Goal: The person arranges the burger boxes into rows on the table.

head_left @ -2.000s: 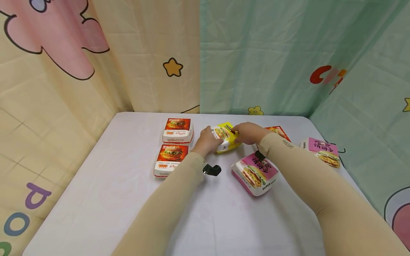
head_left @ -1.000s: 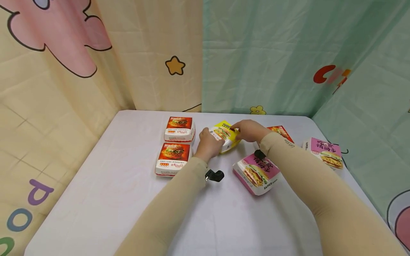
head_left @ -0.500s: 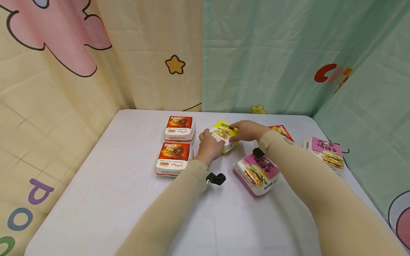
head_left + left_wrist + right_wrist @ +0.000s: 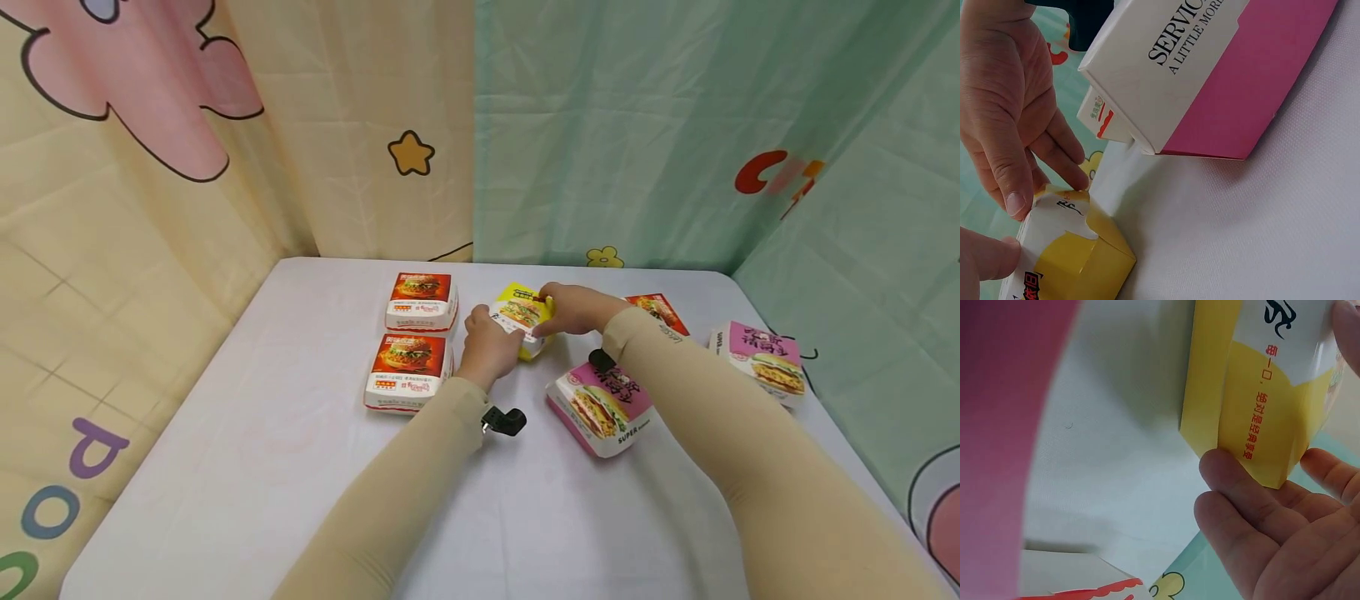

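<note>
Between both hands sits a yellow-and-white burger box [image 4: 521, 312], at the back middle of the table. My left hand [image 4: 489, 343] grips its near left side, thumb against the white part. From the right, my right hand [image 4: 576, 309] grips the yellow corner; in the right wrist view its fingers [image 4: 1254, 506] curl against the yellow side. The left wrist view shows the yellow box's closed side [image 4: 1094, 262] low over the cloth. Close in front of the right wrist lies a pink-and-white burger box [image 4: 600, 408], partly covered by the wrist camera.
Two red-and-white burger boxes, one far [image 4: 422, 302] and one near [image 4: 408, 372], stand in a column left of the left hand. A red box [image 4: 658, 312] is partly hidden behind the right forearm. Another pink box [image 4: 761, 360] stands by the table's right edge. Curtains enclose the table.
Held in both hands, the yellow burger box has turned a little, straightening relative to the table's back edge. My right hand has shifted slightly along its right side. The other boxes stay put.
</note>
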The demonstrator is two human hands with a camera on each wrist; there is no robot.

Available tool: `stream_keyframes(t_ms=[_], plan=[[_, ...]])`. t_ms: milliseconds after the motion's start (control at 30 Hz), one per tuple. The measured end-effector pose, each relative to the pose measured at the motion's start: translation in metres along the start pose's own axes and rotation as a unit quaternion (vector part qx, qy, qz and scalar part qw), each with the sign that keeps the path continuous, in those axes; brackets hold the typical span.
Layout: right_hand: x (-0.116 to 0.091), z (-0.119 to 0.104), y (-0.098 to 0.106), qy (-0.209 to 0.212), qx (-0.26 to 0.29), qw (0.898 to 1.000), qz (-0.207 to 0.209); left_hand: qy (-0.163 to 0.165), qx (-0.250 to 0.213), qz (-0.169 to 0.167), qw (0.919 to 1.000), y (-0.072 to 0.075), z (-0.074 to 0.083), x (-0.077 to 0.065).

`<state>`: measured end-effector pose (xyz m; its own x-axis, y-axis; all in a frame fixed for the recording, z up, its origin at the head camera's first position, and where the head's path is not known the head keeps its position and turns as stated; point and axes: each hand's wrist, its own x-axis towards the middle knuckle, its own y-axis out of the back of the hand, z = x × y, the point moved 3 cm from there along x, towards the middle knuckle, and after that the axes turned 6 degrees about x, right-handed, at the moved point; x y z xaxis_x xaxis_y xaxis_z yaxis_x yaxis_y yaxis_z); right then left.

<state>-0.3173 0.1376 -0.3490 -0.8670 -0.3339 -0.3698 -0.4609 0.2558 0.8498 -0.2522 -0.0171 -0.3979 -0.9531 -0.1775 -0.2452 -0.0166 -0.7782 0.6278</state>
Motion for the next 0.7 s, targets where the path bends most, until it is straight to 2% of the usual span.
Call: stream_keyframes(t_ms=[233,700], plan=[[-0.0011,-0.0034,-0.0001,-0.005,0.005,1.000,-0.004,-0.006,0.016,0.009,0.9998,-0.0022,-0.0009,0.0005],[0.0041,-0.0051,0.0005,-0.024,-0.036,0.999,-0.014,-0.015,-0.006,0.030,0.9994,-0.0040,-0.0035,0.0066]])
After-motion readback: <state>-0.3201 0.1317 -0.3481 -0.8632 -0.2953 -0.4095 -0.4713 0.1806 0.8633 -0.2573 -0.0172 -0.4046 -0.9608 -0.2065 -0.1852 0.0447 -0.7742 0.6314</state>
